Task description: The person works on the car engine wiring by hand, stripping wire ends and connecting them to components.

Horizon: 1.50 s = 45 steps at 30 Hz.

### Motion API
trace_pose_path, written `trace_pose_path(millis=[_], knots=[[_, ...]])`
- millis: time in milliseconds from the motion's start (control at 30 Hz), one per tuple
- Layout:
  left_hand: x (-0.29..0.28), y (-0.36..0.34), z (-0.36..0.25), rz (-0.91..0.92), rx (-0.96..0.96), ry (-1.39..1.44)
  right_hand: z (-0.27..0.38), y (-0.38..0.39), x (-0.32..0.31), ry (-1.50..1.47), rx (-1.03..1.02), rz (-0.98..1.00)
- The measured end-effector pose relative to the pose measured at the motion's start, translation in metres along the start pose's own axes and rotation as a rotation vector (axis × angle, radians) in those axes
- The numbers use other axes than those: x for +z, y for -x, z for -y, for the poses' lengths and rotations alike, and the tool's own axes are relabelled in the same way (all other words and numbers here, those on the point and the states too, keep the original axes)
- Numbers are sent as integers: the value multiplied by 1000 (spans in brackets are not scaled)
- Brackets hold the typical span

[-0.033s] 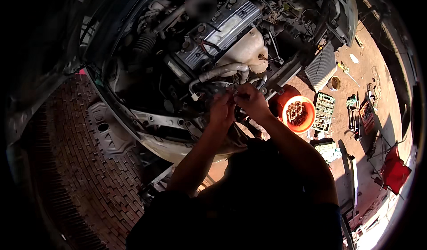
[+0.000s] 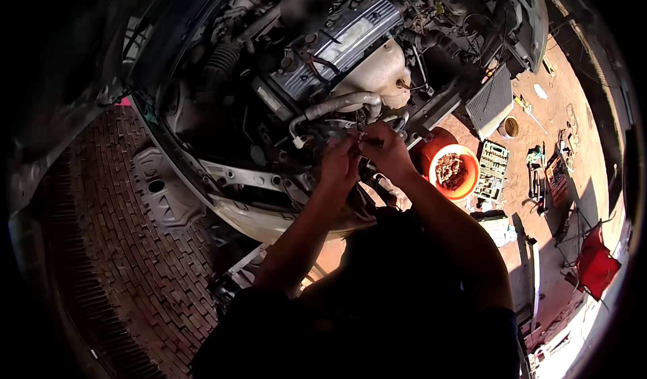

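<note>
Over the front of an open car engine bay, below a silver curved pipe, my left hand and my right hand meet with fingers curled together. Whatever they hold is small, dark and too hidden to name. A white connector sits left of my fingers. Above them are a pale metal shield and a ribbed silver engine cover. A metal front crossmember runs below and left of my hands.
Right of the car stand an orange bucket with small parts, a green socket set, a finned radiator, a tin can, scattered tools and a red folding seat. At left lies a metal plate on brick paving.
The view has shifted slightly, so the engine sits a little farther right in the picture. My hands stay together at the same spot, with only small finger movement.
</note>
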<state>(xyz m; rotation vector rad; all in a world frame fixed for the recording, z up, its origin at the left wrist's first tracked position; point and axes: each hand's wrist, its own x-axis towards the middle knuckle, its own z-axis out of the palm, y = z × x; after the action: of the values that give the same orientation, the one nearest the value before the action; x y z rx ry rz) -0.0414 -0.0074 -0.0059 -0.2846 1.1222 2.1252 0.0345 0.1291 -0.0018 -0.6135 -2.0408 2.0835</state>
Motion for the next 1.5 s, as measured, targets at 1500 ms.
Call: trace_pose_path(millis=[1500], knots=[[11,43,4,-38,131,-27,13,-21,-14,258,57,176]])
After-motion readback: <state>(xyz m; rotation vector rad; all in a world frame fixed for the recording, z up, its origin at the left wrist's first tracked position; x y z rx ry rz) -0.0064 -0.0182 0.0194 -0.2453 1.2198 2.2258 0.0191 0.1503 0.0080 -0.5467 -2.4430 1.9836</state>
